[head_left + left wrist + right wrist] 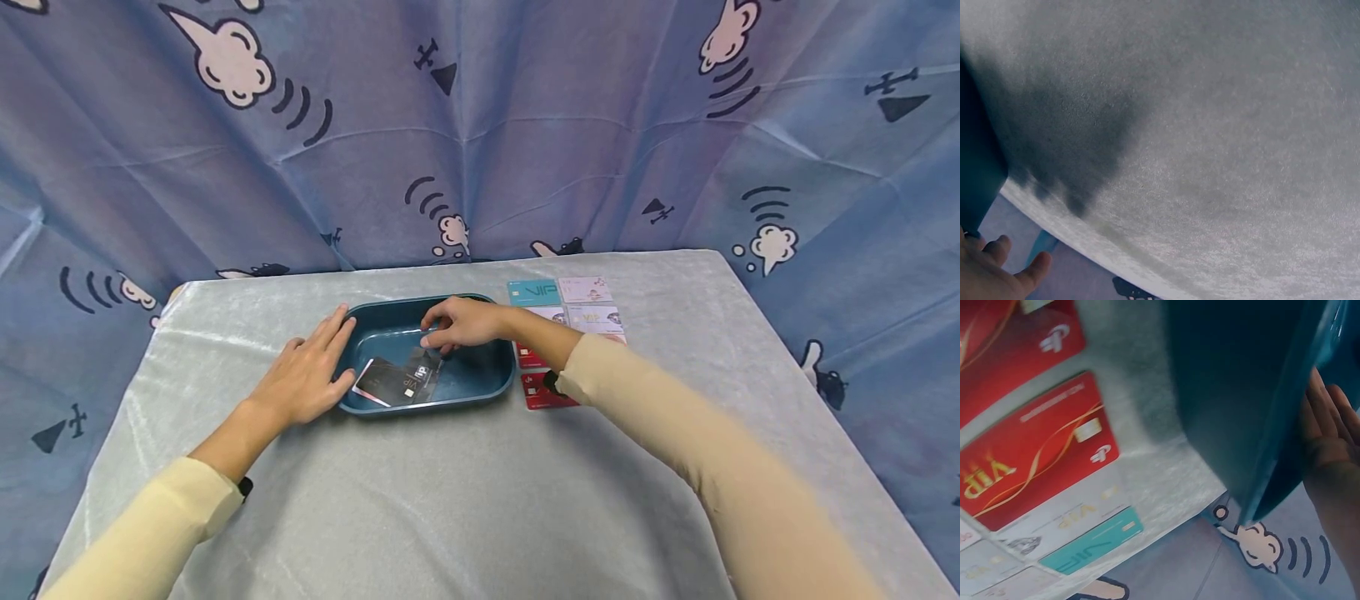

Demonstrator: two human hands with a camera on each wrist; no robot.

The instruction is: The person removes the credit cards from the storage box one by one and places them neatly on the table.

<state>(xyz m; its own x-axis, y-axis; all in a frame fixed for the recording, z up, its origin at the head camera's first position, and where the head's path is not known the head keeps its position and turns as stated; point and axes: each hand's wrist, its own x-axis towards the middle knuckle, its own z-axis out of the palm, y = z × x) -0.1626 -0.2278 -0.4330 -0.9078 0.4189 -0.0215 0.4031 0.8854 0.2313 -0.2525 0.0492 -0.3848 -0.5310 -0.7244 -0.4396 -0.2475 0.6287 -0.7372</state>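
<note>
A dark teal tray (480,398) stands on the table. My left hand (303,379) rests against its left end with the fingers straight; the left wrist view shows only part of this hand (991,269) at the lower left. Inside the tray, my right hand (465,323) reaches over the far wall side with thumb and fingers curled, pinching the upper edge of a black VIP card (424,373). Another black card (384,382) lies beside it at the left, with a white edge showing underneath. In the right wrist view the tray wall hides the right fingertips.
Right of the tray, cards lie in two columns: a teal VIP card (534,292), a pink card (585,289), a white VIP card (594,318) and red cards (543,392). The right forearm covers some. A patterned blue curtain (465,133) hangs behind the table.
</note>
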